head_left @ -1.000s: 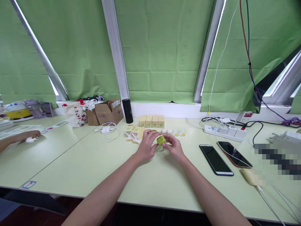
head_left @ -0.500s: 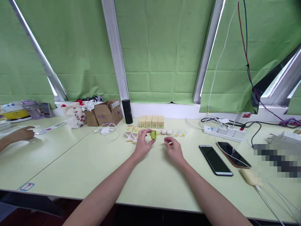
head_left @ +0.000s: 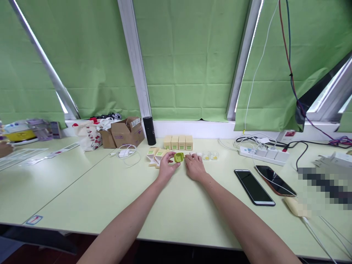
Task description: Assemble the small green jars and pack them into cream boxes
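In my left hand (head_left: 166,167) is a small lime-green case (head_left: 179,157), pinched between thumb and fingers with its hollow side toward me. My right hand (head_left: 195,167) is just right of it, low over the table, fingers bent down and closed at a tiny yellowish piece; the fingertips are too small to make out what they grip. Beyond the right hand are small white rounded pieces, mostly covered by it, and two clear plastic cups (head_left: 210,156) with yellow inside. Opened small cardboard boxes (head_left: 155,155) lie left of my left hand.
Several small kraft boxes (head_left: 178,142) stand in a row at the back. A black cylinder (head_left: 149,131), a brown carton (head_left: 127,132) and a white charger (head_left: 124,153) are to the left. Two phones (head_left: 254,187) and a power strip (head_left: 264,154) are right. Another person's hand (head_left: 5,149) shows far left.
My right hand has moved left and down onto the small pieces, and its fingers have closed. The green case has turned its hollow side toward me. The other person's hand has drawn back left.
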A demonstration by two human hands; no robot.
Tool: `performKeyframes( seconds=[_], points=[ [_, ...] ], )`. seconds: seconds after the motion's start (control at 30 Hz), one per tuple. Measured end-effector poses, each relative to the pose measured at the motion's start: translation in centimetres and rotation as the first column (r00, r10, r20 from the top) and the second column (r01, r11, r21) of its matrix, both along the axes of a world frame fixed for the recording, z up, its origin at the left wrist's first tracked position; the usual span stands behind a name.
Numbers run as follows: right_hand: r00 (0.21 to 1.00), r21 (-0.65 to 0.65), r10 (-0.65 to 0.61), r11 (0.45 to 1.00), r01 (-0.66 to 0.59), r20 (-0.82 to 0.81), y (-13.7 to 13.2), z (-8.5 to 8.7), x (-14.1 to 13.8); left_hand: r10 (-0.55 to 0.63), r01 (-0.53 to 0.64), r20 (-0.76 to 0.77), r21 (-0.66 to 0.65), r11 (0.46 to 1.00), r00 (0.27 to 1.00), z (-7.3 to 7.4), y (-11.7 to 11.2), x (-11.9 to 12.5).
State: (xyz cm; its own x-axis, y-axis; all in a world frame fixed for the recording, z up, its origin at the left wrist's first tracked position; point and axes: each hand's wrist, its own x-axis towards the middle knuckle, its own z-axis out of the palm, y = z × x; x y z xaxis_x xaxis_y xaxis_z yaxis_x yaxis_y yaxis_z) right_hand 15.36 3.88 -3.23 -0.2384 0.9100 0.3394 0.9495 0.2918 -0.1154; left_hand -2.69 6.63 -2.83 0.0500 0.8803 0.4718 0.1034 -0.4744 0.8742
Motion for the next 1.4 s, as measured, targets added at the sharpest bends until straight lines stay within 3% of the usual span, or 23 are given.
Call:
performKeyframes(
  seconds=[0.27, 0.4, 0.5, 0.57, 0.7, 0.77, 0.83, 0.9, 0.97, 1.03, 1.2, 1.4],
  points=[
    [1.000, -0.020, 0.023, 1.000, -0.023, 0.007, 0.5, 0.5, -0.2, -0.018, 0.018, -0.013, -0.004, 1.000, 1.000, 0.1, -0.2, 0.0],
    [0.999, 0.071, 0.034, 0.997, -0.034, -0.009, -0.3, 0.3, 0.1, -0.003, 0.003, 0.002, 0.002, 1.000, 1.000, 0.3, -0.3, 0.0],
    [0.992, 0.157, 0.116, 0.982, -0.107, -0.046, -1.4, 0.0, 0.8, -0.003, 0.003, 0.014, 0.006, 1.000, 1.000, 0.4, -0.4, 0.0],
    [0.974, 0.184, 0.203, 0.966, -0.183, -0.097, -2.3, -0.4, 1.2, -0.003, 0.003, 0.016, 0.010, 1.000, 1.000, 0.4, -0.6, 0.1],
    [0.908, 0.246, 0.234, 0.957, -0.153, -0.347, -4.3, -1.0, 1.6, -0.018, 0.018, 0.006, 0.013, 1.000, 1.000, 0.4, -0.9, 0.4],
    [0.836, 0.250, 0.239, 0.960, -0.127, -0.494, -5.2, -1.2, 1.5, -0.027, 0.027, 0.006, 0.014, 1.000, 1.000, 0.4, -1.1, 0.5],
    [0.706, 0.215, 0.226, 0.971, -0.107, -0.672, -5.8, -1.1, 1.3, -0.040, 0.040, 0.013, 0.009, 0.999, 0.999, 0.4, -1.2, 0.7],
    [0.475, 0.150, 0.189, 0.981, -0.120, -0.859, -6.0, -0.8, 1.1, -0.053, 0.053, 0.024, 0.002, 0.999, 0.998, 0.4, -1.3, 0.8],
    [0.190, 0.126, 0.162, 0.974, -0.189, -0.968, -5.9, -0.3, 1.1, -0.068, 0.069, 0.030, -0.010, 0.998, 0.997, 0.5, -1.4, 0.9],
    [0.012, 0.106, 0.112, 0.964, -0.242, -0.994, -5.8, 0.3, 1.4, -0.090, 0.091, 0.026, -0.024, 0.996, 0.996, 0.6, -1.6, 1.0],
    [-0.213, 0.067, 0.004, 0.955, -0.289, -0.977, -6.2, 1.2, 2.1, -0.154, 0.154, -0.001, -0.052, 0.987, 0.988, 0.9, -2.5, 1.3],
    [-0.360, 0.046, -0.073, 0.950, -0.310, -0.930, -6.7, 1.9, 2.3, -0.201, 0.200, -0.029, -0.051, 0.979, 0.979, 0.8, -3.0, 1.5]
  ],
)
